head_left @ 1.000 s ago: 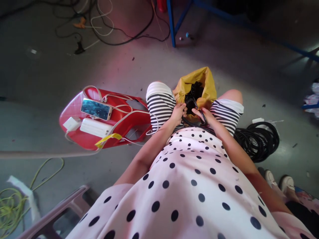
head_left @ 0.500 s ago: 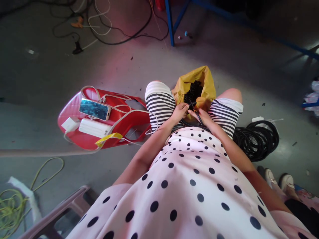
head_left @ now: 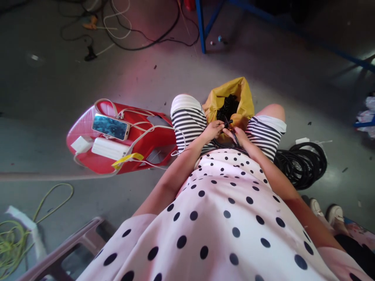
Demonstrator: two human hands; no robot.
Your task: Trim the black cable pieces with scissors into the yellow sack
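I sit with a yellow bag [head_left: 243,98] of small black parts between my knees. My left hand [head_left: 213,130] and my right hand [head_left: 238,135] meet just in front of the bag's mouth. Both are closed in a pinch on a thin black cable [head_left: 232,135] with a small black piece at its end. The cable runs down across my lap towards my right side. My polka-dot top hides my wrists' lower side and the rest of my lap.
A red plastic stool [head_left: 102,156] at my left carries a phone [head_left: 110,127], a white power bank [head_left: 107,148] and white cords. A coil of black cable [head_left: 304,164] lies on the floor at my right. Blue frame legs [head_left: 200,23] stand ahead. Yellow wire [head_left: 17,238] lies lower left.
My hands have drawn closer together in front of the bag, and the right hand's fingers have come up to pinch the cable end beside the left hand.
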